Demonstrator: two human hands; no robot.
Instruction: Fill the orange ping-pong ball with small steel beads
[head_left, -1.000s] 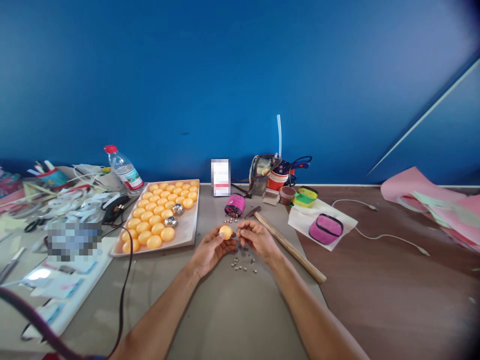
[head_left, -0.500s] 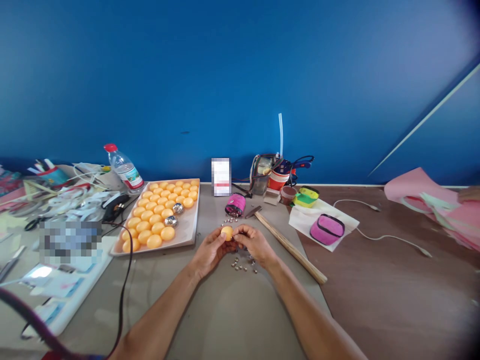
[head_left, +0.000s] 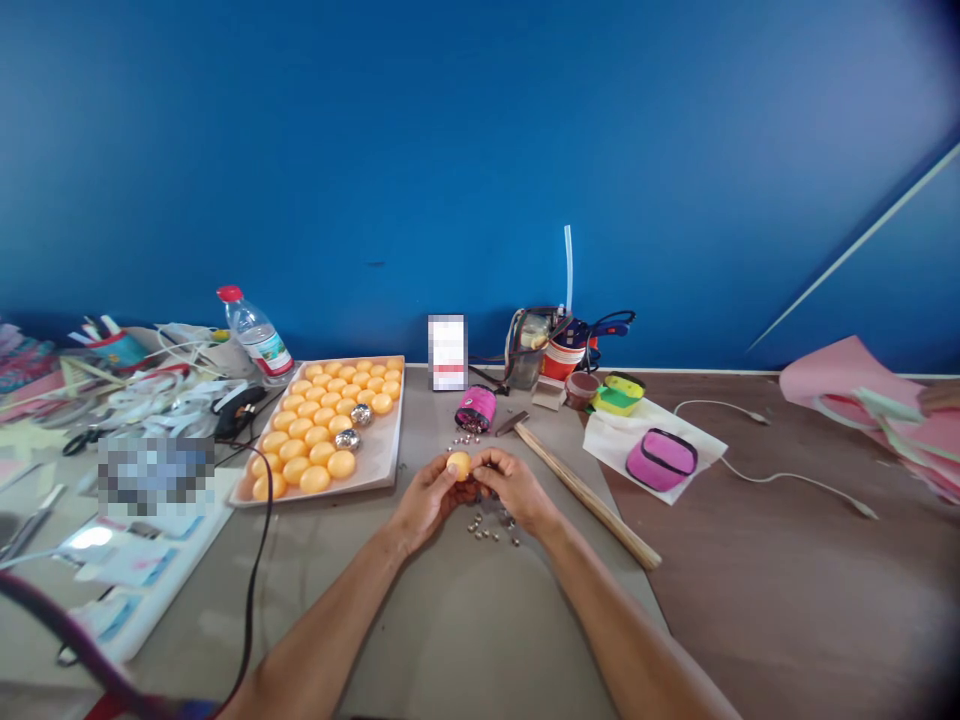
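Note:
My left hand (head_left: 429, 502) is closed around an orange ball (head_left: 458, 465), which looks like a table tennis ball, above the grey mat. Thumb and fingers of my right hand (head_left: 517, 490) pinch together at the ball's right side; whatever is between them is hidden or too small to name. Small shiny metal beads (head_left: 484, 530) lie scattered just below the hands, and more spill by the mouth of a pink pouch (head_left: 476, 408) beyond them. To the left, a white tray (head_left: 379, 465) holds many orange balls (head_left: 315, 478) and two silver balls (head_left: 348, 440).
A hammer (head_left: 585, 492) with a wooden handle lies right of my hands. Farther right, a second pink pouch (head_left: 660, 460) rests on white paper, near a green and yellow pouch (head_left: 619, 393) and white cables. A water bottle (head_left: 259, 340) and clutter stand at the left.
The whole view has shifted slightly, so everything sits a little farther right. Both hands keep the same hold at the orange ball, with only slight finger movement.

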